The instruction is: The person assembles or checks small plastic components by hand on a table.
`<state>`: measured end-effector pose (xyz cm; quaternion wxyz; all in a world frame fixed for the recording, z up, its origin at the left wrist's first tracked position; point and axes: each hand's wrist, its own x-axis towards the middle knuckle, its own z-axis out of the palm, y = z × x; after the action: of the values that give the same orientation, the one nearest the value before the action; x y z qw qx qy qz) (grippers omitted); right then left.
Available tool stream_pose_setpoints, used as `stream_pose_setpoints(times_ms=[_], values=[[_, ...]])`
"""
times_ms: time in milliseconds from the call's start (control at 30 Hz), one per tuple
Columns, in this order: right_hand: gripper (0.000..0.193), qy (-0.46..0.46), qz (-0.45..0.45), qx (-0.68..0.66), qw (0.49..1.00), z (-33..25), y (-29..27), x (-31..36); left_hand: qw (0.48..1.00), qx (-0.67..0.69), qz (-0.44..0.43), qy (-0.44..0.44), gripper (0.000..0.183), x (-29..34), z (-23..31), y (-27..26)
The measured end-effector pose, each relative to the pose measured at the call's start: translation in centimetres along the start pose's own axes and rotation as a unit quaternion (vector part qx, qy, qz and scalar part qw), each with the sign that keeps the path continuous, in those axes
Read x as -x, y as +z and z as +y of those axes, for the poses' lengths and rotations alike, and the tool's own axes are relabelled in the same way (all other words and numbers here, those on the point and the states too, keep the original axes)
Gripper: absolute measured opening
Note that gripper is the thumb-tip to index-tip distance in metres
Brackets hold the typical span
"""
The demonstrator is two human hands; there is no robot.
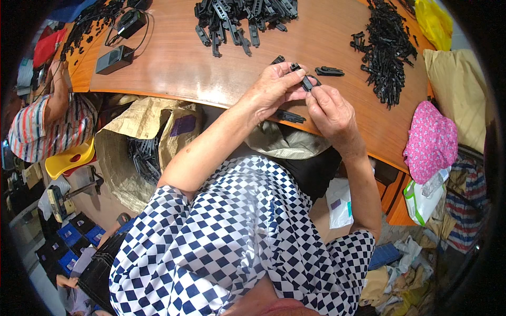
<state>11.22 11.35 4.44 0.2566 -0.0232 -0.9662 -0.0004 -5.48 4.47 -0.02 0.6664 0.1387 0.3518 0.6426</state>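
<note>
A slim black plastic piece (307, 83) is held over the near part of the wooden tabletop (179, 63), its long axis slanting from far left to near right. It lies right of the left hand (270, 87), whose thumb and fingers are closed round it toward the far end. From the right hand (334, 115) it lies far and left; those fingers are pinched together at its near end. Both hands are on it, neither clearly nearer.

Counted: one piece held up; three heaps of black parts, at far left (95, 23), far middle (237, 18) and right (389, 52); three small spots of loose parts, one right of the hands (329, 71), one just beyond the left hand (278, 59), one at the near edge (290, 116). Overlap keeps the parts within each from being counted.
</note>
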Motion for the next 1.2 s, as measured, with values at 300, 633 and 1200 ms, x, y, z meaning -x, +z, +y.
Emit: stream_pose_setpoints(times_ms=[300, 633, 1200], values=[[0.033, 0.467, 0.093, -0.489, 0.731, -0.6, 1.8, 0.0, 0.994, -0.061, -0.022, 0.088, 0.030, 1.3, 0.6, 0.5], [0.033, 0.489, 0.035, -0.449, 0.747, -1.2, 2.7, -1.3, 0.984, -0.049, -0.099, 0.138, 0.023, 0.6, 0.4, -0.3], [0.027, 0.457, -0.025, -0.338, 0.823, -2.5, 1.3, 1.4, 0.991, -0.106, -0.039, 0.075, 0.030, 3.6, -2.0, -0.1]])
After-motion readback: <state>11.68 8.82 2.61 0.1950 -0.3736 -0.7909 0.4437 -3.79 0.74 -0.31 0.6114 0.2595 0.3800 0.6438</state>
